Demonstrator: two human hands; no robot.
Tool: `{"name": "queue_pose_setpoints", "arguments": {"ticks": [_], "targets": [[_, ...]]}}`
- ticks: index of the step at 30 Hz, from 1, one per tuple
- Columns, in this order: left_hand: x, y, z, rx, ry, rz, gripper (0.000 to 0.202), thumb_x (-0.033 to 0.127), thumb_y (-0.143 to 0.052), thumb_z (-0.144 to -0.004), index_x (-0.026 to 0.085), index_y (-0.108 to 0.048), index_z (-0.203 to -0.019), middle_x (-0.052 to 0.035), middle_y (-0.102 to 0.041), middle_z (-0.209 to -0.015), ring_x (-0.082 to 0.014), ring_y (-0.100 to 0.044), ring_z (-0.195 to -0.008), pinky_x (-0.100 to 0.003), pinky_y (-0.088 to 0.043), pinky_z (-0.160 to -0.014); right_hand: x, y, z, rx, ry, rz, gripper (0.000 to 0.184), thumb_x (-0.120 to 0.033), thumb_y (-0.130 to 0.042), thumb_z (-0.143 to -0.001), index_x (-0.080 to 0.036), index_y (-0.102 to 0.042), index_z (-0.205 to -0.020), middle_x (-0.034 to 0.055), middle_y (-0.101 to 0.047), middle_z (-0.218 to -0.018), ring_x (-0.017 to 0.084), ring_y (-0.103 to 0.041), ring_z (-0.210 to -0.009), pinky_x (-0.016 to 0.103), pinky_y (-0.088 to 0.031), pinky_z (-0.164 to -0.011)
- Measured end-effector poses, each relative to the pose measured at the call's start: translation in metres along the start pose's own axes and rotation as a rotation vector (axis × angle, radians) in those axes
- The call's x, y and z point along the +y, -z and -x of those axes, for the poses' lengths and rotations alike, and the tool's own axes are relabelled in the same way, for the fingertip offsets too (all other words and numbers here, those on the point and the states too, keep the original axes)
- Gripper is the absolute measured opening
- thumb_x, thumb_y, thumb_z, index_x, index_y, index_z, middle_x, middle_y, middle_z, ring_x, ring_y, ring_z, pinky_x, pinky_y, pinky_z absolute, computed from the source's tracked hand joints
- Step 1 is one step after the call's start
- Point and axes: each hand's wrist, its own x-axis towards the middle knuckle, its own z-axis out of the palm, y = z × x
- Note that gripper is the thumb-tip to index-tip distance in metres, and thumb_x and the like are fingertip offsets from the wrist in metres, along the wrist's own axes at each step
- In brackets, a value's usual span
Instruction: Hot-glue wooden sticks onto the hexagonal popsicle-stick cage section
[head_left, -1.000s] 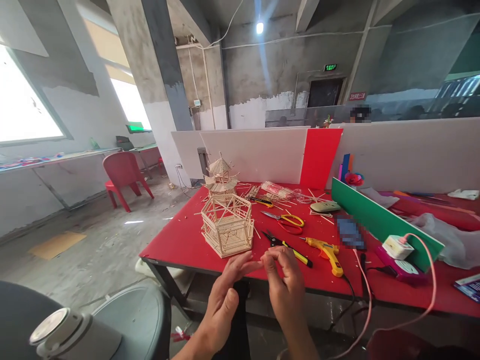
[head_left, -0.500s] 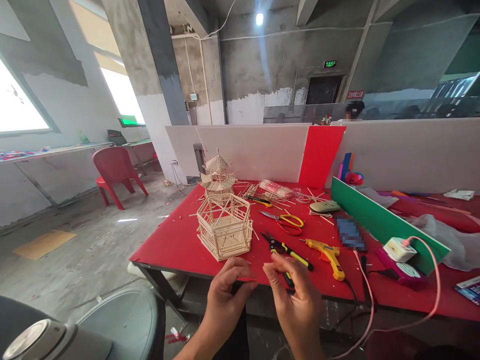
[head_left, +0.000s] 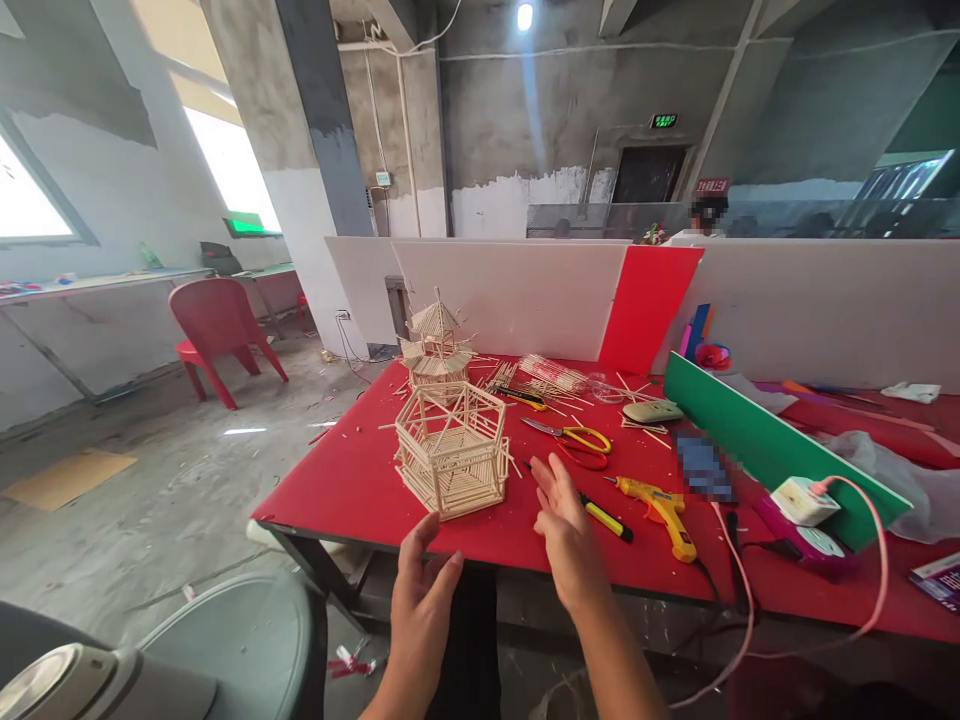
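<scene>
My left hand (head_left: 426, 578) hovers by the table's front edge, fingers apart and holding nothing. Just beyond it stands a six-sided frame of thin wooden sticks (head_left: 451, 455) with a slatted floor. My right hand (head_left: 564, 525) is raised to the right of that frame, open, partly covering the black and yellow pliers (head_left: 606, 518). Behind the frame rises a small stick pagoda (head_left: 437, 345) with tiered roofs. Yellow-handled scissors (head_left: 581, 438) and a yellow glue gun (head_left: 658, 508) lie to the right of the frame.
Loose sticks and a bundle of sticks (head_left: 551, 373) lie at the back beside a utility knife (head_left: 523, 397). A green board (head_left: 780, 440), a power strip (head_left: 806, 540) and a pink cable (head_left: 879, 560) occupy the right. A grey round lid (head_left: 232, 640) is at lower left.
My hands have moved apart from each other and their fingers have spread. The right hand now reaches farther over the pliers; the left has drawn slightly left. The view has shifted a little.
</scene>
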Motion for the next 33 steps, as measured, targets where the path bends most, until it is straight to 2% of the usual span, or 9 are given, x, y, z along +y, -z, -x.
{"name": "queue_pose_setpoints", "arguments": {"ticks": [5,8,11,13,21,26,29,31,33], "targets": [[-0.022,0.011,-0.010,0.064,0.117,0.131,0.063,0.019,-0.080,-0.068,0.029,-0.058,-0.127,-0.0066,-0.049,-0.151,-0.0281,-0.036,-0.147,-0.039,-0.037,-0.117,0.017,0.001,-0.094,-0.041,-0.139,0.090,0.082,-0.005,-0.051,-0.063,-0.027,-0.050,-0.142,0.0042,-0.062,-0.139,0.019,-0.047,-0.138,0.039,-0.029,-0.119],[-0.032,0.011,-0.019,0.092,0.132,0.194,0.066,0.017,-0.077,-0.069,0.030,-0.055,-0.130,-0.0085,-0.047,-0.153,-0.0286,-0.034,-0.148,-0.041,-0.037,-0.117,0.025,-0.007,-0.140,-0.098,-0.231,0.095,0.063,-0.004,-0.059,-0.074,-0.025,-0.056,-0.134,0.0059,-0.065,-0.131,0.020,-0.054,-0.130,0.041,-0.037,-0.114],[-0.041,0.011,-0.031,0.112,0.168,0.253,0.068,0.014,-0.075,-0.069,0.029,-0.054,-0.132,-0.0103,-0.051,-0.151,-0.0294,-0.036,-0.147,-0.042,-0.038,-0.116,0.028,-0.016,-0.170,-0.188,-0.332,0.062,0.037,-0.026,-0.064,-0.092,-0.018,-0.058,-0.128,0.0091,-0.063,-0.128,0.023,-0.062,-0.114,0.046,-0.051,-0.099],[-0.044,0.010,-0.038,0.129,0.207,0.302,0.061,0.016,-0.074,-0.074,0.028,-0.054,-0.131,-0.0109,-0.053,-0.149,-0.0290,-0.038,-0.146,-0.042,-0.037,-0.117,0.028,-0.020,-0.182,-0.243,-0.388,0.031,0.037,-0.037,-0.062,-0.096,-0.017,-0.058,-0.127,0.0093,-0.061,-0.127,0.022,-0.064,-0.107,0.045,-0.055,-0.091],[-0.024,0.003,-0.045,0.216,0.327,0.405,0.038,0.027,-0.062,-0.092,0.025,-0.056,-0.130,-0.0103,-0.054,-0.148,-0.0250,-0.042,-0.144,-0.045,-0.032,-0.121,0.034,-0.020,-0.190,-0.370,-0.515,-0.012,0.035,-0.037,-0.061,-0.096,-0.017,-0.059,-0.125,0.0083,-0.063,-0.122,0.020,-0.065,-0.101,0.040,-0.057,-0.085],[-0.005,0.001,-0.045,0.221,0.318,0.423,0.036,0.031,-0.058,-0.095,0.023,-0.055,-0.130,-0.0099,-0.058,-0.143,-0.0225,-0.049,-0.139,-0.042,-0.034,-0.121,0.032,-0.020,-0.180,-0.344,-0.539,0.009,0.035,-0.028,-0.062,-0.093,-0.018,-0.058,-0.126,0.0073,-0.066,-0.118,0.018,-0.067,-0.094,0.037,-0.057,-0.082],[0.004,0.002,-0.053,0.259,0.286,0.423,0.035,0.033,-0.053,-0.098,0.021,-0.054,-0.131,-0.0116,-0.057,-0.143,-0.0220,-0.049,-0.139,-0.043,-0.034,-0.121,0.030,-0.020,-0.170,-0.318,-0.551,0.005,0.064,-0.004,-0.056,-0.073,-0.023,-0.052,-0.134,0.0032,-0.071,-0.105,0.014,-0.069,-0.084,0.031,-0.056,-0.080],[0.008,0.003,-0.062,0.281,0.254,0.425,0.035,0.034,-0.051,-0.099,0.020,-0.053,-0.131,-0.0129,-0.055,-0.144,-0.0220,-0.048,-0.139,-0.042,-0.033,-0.122,0.029,-0.020,-0.160,-0.305,-0.554,-0.013,0.083,0.001,-0.048,-0.058,-0.024,-0.049,-0.137,0.0006,-0.073,-0.096,0.013,-0.070,-0.081,0.029,-0.056,-0.081],[0.011,0.005,-0.074,0.297,0.224,0.427,0.032,0.033,-0.049,-0.100,0.019,-0.054,-0.129,-0.0133,-0.055,-0.144,-0.0215,-0.047,-0.140,-0.040,-0.032,-0.122,0.030,-0.021,-0.148,-0.281,-0.545,-0.036,0.089,0.000,-0.045,-0.050,-0.023,-0.049,-0.136,-0.0009,-0.072,-0.090,0.013,-0.069,-0.082,0.029,-0.055,-0.084]]}}
